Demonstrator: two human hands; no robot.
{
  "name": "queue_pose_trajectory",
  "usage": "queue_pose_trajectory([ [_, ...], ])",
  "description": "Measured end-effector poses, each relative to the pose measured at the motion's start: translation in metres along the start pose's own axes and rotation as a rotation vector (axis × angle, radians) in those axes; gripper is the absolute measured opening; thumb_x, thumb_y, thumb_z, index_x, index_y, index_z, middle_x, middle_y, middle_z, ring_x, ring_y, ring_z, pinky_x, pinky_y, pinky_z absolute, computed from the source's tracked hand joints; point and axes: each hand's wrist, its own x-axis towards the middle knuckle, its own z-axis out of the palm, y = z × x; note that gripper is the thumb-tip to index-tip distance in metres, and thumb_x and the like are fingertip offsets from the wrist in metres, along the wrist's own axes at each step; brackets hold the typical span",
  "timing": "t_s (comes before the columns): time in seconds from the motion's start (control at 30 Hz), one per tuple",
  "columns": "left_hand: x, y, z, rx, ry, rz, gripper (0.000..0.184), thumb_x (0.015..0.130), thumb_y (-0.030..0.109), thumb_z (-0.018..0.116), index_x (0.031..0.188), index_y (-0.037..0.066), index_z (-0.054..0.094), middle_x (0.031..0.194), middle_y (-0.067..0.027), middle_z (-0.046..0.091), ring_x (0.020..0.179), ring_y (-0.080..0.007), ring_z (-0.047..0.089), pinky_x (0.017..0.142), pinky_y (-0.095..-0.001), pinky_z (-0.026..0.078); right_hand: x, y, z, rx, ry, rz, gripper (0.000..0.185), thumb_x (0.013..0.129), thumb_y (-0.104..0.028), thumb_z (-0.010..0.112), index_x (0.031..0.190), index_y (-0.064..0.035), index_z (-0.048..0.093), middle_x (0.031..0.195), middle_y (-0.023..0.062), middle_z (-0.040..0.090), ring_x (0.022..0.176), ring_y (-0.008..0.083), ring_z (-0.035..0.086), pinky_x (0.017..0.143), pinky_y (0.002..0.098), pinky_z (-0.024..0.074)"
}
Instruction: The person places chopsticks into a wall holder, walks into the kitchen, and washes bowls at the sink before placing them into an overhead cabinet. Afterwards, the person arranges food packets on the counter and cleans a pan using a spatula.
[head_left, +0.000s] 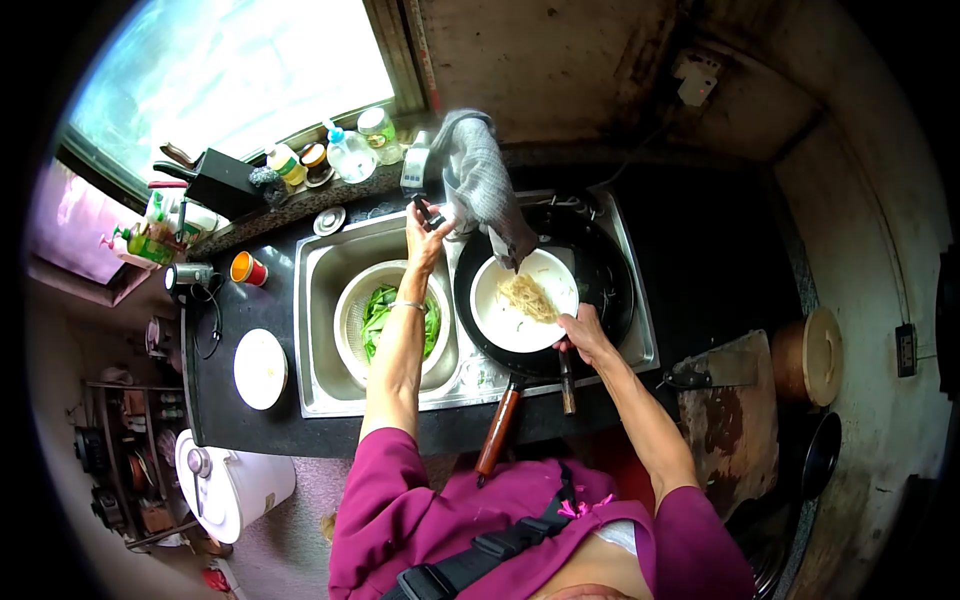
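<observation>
Lying in a white bowl (492, 322), a clump of pale shreds (528, 298) is just ahead and to the left of the right hand (588, 338). That hand grips the bowl's near right rim, thumb at its edge. A short handle (569, 388) shows directly below the same hand; whether the fingers hold it too, I cannot tell. Under the bowl and beyond the right hand spreads a black wok (612, 270), its long wooden handle (498, 435) pointing back to the left of that hand.

Ahead and left of the bowl, the left hand (430, 232) is at a black lever (426, 210), fingers bent; I cannot tell if they close around it. Just right of the left hand hangs a grey cloth (478, 175), its dark lower end over the bowl's far edge. Below the left hand, partly behind its forearm, a colander (349, 308) holds green leaves (378, 315). Farther left of that forearm is a white plate (261, 369); well right of the right hand, a cutting board (735, 420).
</observation>
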Motion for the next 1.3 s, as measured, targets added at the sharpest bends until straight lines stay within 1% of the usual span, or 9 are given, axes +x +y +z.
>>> queue_pose_trajectory([
  [0.27,-0.002,-0.01,0.003,0.048,0.044,0.186,0.055,0.065,0.005,0.075,0.107,0.006,0.039,0.094,-0.0054,0.051,0.086,-0.0144,0.053,0.073,-0.0273,0.046,0.002,-0.005,0.006,0.015,-0.021,0.043,0.028,0.076,-0.008,0.043,0.091,0.0132,0.054,0.064,0.0128,0.059,0.045,0.0132,0.054,0.036,0.021,0.0418],
  [0.43,-0.044,0.014,-0.002,0.388,0.143,0.063,0.082,0.072,0.019,0.07,0.135,0.004,0.019,0.117,-0.0186,0.047,0.103,-0.0246,0.05,0.087,-0.0351,0.041,-0.001,0.0,0.007,0.04,-0.023,0.025,0.028,0.076,-0.008,0.044,0.092,0.0134,0.053,0.064,0.0128,0.059,0.045,0.0135,0.054,0.036,0.0208,0.042],
  [0.6,-0.156,0.046,0.013,-0.34,-0.373,-0.594,0.065,0.079,0.027,0.062,0.132,0.007,0.029,0.114,-0.0124,0.05,0.102,-0.0206,0.05,0.082,-0.0359,0.045,-0.005,-0.008,0.003,-0.007,-0.067,0.06,0.027,0.077,-0.007,0.044,0.092,0.0127,0.053,0.063,0.0124,0.058,0.046,0.0133,0.055,0.036,0.0211,0.0424],
  [0.7,-0.165,0.037,0.027,-0.611,-0.302,-0.889,0.045,0.081,0.014,0.053,0.118,-0.007,0.039,0.109,-0.0161,0.054,0.097,-0.0258,0.056,0.084,-0.039,0.047,-0.005,-0.013,0.002,-0.023,-0.084,0.076,0.026,0.077,-0.008,0.045,0.091,0.0121,0.054,0.06,0.0108,0.058,0.043,0.0119,0.053,0.034,0.0209,0.0406],
  [0.77,-0.172,0.027,0.032,-0.546,-0.221,-0.823,0.041,0.079,0.008,0.05,0.115,-0.009,0.041,0.106,-0.0184,0.055,0.094,-0.0267,0.058,0.084,-0.0379,0.047,-0.005,-0.015,0.0,-0.106,-0.111,0.107,0.029,0.078,-0.009,0.048,0.099,0.0103,0.051,0.079,0.0172,0.06,0.057,0.0182,0.059,0.047,0.0259,0.0482],
  [0.87,-0.179,0.038,0.041,-0.587,-0.175,-0.778,0.038,0.079,0.007,0.05,0.113,-0.009,0.043,0.103,-0.0184,0.056,0.09,-0.0262,0.059,0.081,-0.0369,0.049,-0.011,-0.028,0.001,-1.103,0.505,-0.819,0.047,0.077,-0.014,0.056,0.12,-0.0011,0.042,0.118,0.019,0.042,0.104,0.0349,0.046,0.082,0.0393,0.0446],
  [0.97,-0.184,0.032,0.048,-0.47,-0.142,-0.685,0.035,0.079,0.007,0.05,0.11,-0.008,0.045,0.099,-0.0166,0.057,0.086,-0.0247,0.06,0.077,-0.0354,0.05,-0.011,-0.029,0.022,-1.132,0.099,-1.069,0.042,0.073,-0.013,0.06,0.112,-0.0007,0.049,0.106,0.0162,0.046,0.1,0.031,0.045,0.075,0.0422,0.0459],
  [1.2,-0.196,0.032,0.058,-0.595,-0.08,-0.639,0.033,0.084,0.017,0.045,0.111,-0.001,0.047,0.098,-0.0113,0.058,0.087,-0.0209,0.059,0.076,-0.0327,0.049,0.043,-0.017,0.032,-0.964,0.379,-1.007,0.022,0.071,-0.008,0.059,0.092,-0.0021,0.055,0.086,0.0133,0.054,0.078,0.0317,0.055,0.066,0.0406,0.0465],
  [1.3,-0.192,0.015,0.058,-0.552,-0.085,-0.54,0.039,0.088,0.027,0.042,0.116,0.002,0.045,0.105,-0.0094,0.056,0.092,-0.02,0.058,0.078,-0.0329,0.048,0.039,-0.017,0.053,-0.705,0.227,-0.892,0.02,0.071,-0.006,0.057,0.091,-0.0008,0.055,0.083,0.0139,0.055,0.076,0.0327,0.056,0.065,0.0402,0.0462],
])
